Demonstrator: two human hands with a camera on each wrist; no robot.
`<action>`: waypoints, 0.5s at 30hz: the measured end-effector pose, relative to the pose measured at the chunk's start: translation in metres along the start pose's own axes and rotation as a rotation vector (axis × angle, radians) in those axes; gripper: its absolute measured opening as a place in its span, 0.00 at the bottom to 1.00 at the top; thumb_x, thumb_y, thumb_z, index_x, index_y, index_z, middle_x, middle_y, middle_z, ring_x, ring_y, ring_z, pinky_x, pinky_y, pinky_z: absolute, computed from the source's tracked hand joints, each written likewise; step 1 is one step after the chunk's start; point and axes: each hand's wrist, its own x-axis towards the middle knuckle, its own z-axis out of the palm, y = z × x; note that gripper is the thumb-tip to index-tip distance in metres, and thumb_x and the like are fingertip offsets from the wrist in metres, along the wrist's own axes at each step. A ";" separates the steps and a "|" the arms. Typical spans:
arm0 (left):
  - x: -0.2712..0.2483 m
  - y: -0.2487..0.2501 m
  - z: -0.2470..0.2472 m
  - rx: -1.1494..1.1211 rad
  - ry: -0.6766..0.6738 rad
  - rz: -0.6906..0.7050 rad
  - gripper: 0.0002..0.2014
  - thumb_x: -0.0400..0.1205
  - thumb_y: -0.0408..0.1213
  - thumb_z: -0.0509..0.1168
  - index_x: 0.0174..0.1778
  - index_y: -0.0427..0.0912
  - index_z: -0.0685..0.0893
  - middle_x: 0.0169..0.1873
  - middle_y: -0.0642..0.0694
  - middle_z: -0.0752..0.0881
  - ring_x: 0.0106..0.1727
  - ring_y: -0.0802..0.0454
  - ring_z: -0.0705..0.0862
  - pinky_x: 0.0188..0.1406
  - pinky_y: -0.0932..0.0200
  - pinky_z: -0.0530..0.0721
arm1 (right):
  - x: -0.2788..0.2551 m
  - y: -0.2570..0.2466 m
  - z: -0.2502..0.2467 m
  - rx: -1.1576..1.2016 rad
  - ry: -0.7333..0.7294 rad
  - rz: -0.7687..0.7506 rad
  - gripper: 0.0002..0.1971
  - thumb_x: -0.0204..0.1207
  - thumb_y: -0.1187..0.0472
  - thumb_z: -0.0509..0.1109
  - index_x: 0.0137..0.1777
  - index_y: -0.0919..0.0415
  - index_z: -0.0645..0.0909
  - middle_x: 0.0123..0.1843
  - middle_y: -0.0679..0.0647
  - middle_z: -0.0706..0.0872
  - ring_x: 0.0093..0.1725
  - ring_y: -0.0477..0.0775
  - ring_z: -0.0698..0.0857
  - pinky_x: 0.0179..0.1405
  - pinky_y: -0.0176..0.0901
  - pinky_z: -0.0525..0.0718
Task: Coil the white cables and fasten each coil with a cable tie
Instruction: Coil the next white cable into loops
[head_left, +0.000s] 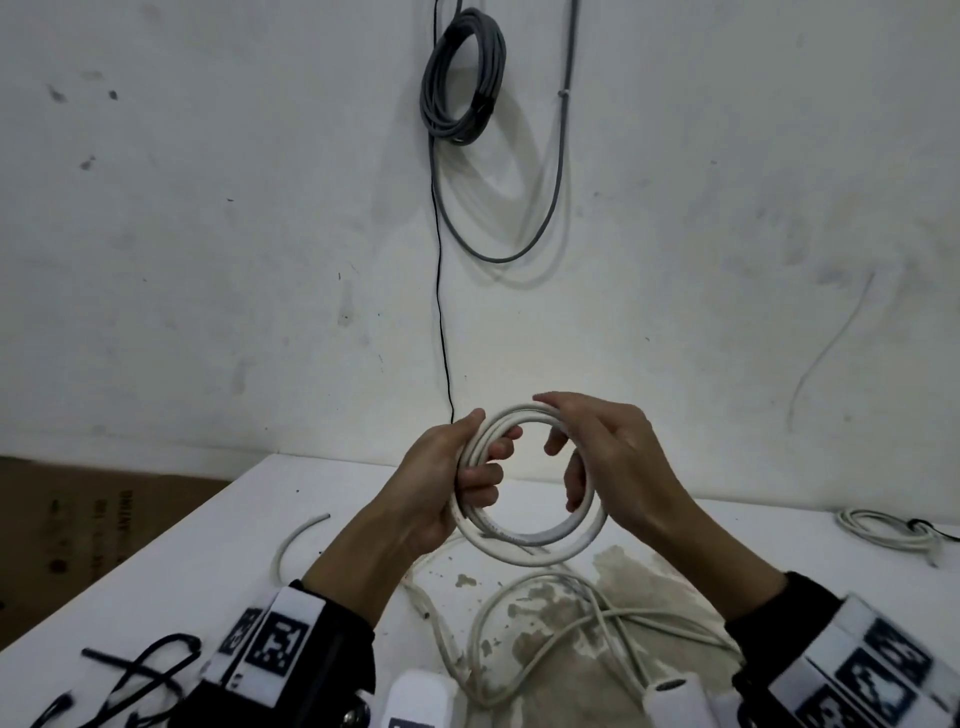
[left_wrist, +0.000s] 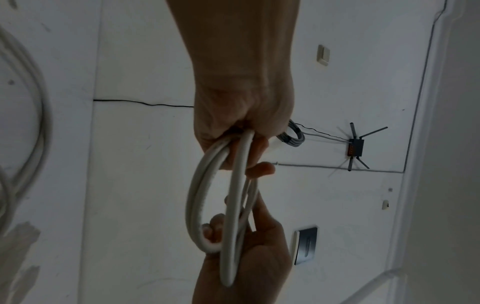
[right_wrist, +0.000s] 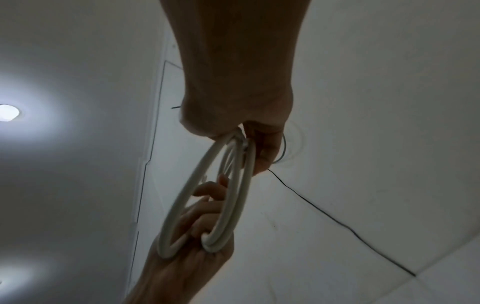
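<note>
A white cable coil (head_left: 535, 540) of about three loops is held up above the white table (head_left: 249, 525). My left hand (head_left: 467, 467) grips its left side, fingers curled through the ring. My right hand (head_left: 587, 452) holds the right side, fingers wrapped over the loops. The left wrist view shows the coil (left_wrist: 197, 205) edge-on between my left hand (left_wrist: 241, 139) and my right hand (left_wrist: 249, 246). Seen from the right wrist, the coil (right_wrist: 228, 205) hangs from my right hand (right_wrist: 249, 135), and my left hand (right_wrist: 197, 226) holds its far end.
Loose white cables (head_left: 524, 639) lie tangled on the stained table below the coil. A short cable piece (head_left: 296, 540) lies at the left, black cable ties (head_left: 140, 670) at the near left. Another white coil (head_left: 888, 535) sits far right. A grey cable coil (head_left: 462, 78) hangs on the wall.
</note>
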 end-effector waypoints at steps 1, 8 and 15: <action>0.000 0.001 0.001 0.051 0.002 0.004 0.19 0.88 0.41 0.47 0.43 0.33 0.79 0.19 0.51 0.74 0.13 0.62 0.63 0.12 0.70 0.60 | 0.000 0.001 0.000 -0.054 -0.009 -0.052 0.12 0.82 0.58 0.60 0.47 0.58 0.86 0.34 0.64 0.82 0.17 0.52 0.77 0.16 0.40 0.78; -0.001 0.004 0.007 0.262 0.074 0.058 0.27 0.88 0.47 0.46 0.39 0.33 0.82 0.19 0.49 0.78 0.17 0.56 0.74 0.17 0.67 0.73 | 0.004 0.016 0.003 -0.314 0.056 -0.316 0.16 0.81 0.60 0.65 0.33 0.70 0.78 0.22 0.61 0.75 0.19 0.55 0.75 0.16 0.37 0.72; -0.002 0.004 0.008 0.448 0.050 -0.087 0.26 0.88 0.51 0.47 0.30 0.38 0.74 0.10 0.50 0.68 0.09 0.58 0.61 0.11 0.70 0.60 | -0.001 0.018 0.000 -0.374 -0.099 -0.372 0.14 0.80 0.58 0.62 0.39 0.67 0.80 0.19 0.42 0.67 0.20 0.46 0.72 0.20 0.30 0.70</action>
